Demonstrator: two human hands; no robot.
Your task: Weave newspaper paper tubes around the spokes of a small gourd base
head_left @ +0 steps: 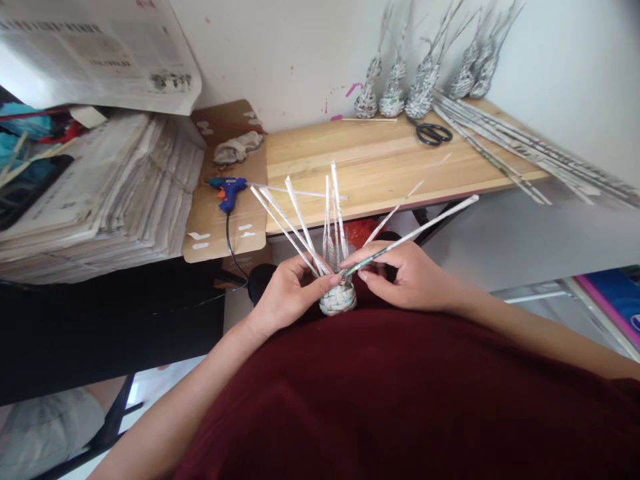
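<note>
A small woven newspaper basket [338,300] is held close against my dark red shirt, with several thin paper tubes fanning upward from its rim. My left hand [293,287] is closed on the basket's left side, thumb pressed at the rim. On the right, my right hand [400,272] is closed by the rim, its fingers at a rolled paper tube [415,233] that slants up to the right. The fingertips of both hands nearly meet at the weaving. Part of the rim is hidden behind the fingers.
A blue glue gun [231,192] lies on cardboard [200,240] beside a tall newspaper stack [150,180]. Black scissors [433,134], loose paper tubes [520,150] and several woven newspaper vases [393,90] are on the wooden table [320,150]. A crumpled glove [239,147] lies near the wall.
</note>
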